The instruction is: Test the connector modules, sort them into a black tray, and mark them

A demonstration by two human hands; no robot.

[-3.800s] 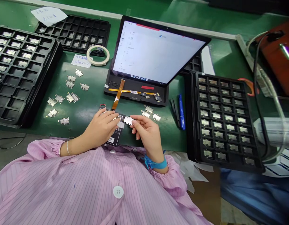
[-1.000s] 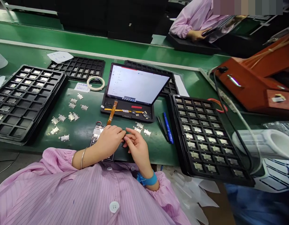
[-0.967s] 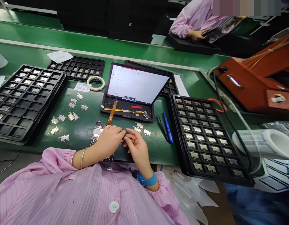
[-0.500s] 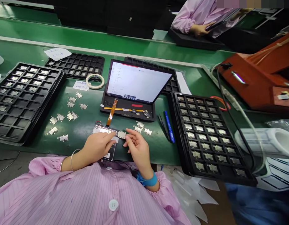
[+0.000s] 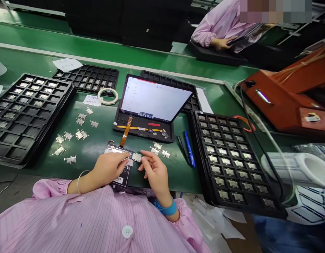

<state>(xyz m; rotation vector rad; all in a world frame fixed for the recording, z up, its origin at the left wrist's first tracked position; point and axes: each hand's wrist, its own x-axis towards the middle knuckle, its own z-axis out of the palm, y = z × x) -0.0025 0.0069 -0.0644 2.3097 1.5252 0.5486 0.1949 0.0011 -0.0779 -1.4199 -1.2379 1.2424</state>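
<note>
Head view: left hand (image 5: 108, 169) is resting over the circuit board (image 5: 125, 174), thumb narrowly apart; can't tell if gripping. Right hand (image 5: 155, 171) is touching the silver module (image 5: 136, 157) beside the left fingertips, thumb and forefinger narrowly parted; hold unclear.

Between the right hand (image 5: 155, 172) and the raised side of the deep black plastic compartment tray (image 5: 202, 165) on the right, a bare strip of the glossy green worktop (image 5: 179, 179) leaves a low passage, narrowed farther out by slim black tweezers (image 5: 183, 149) and a blue pen (image 5: 189, 149). Ahead, the tilted lit screen (image 5: 155, 100) bars the way, and an amber flat ribbon cable (image 5: 126, 131) crosses to the black circuit-board panel (image 5: 125, 177). To the left, open worktop lies between the cable and 10 scattered silvery metal parts (image 5: 79, 134), beyond which stands a thick black gridded tray (image 5: 51, 123).
</note>
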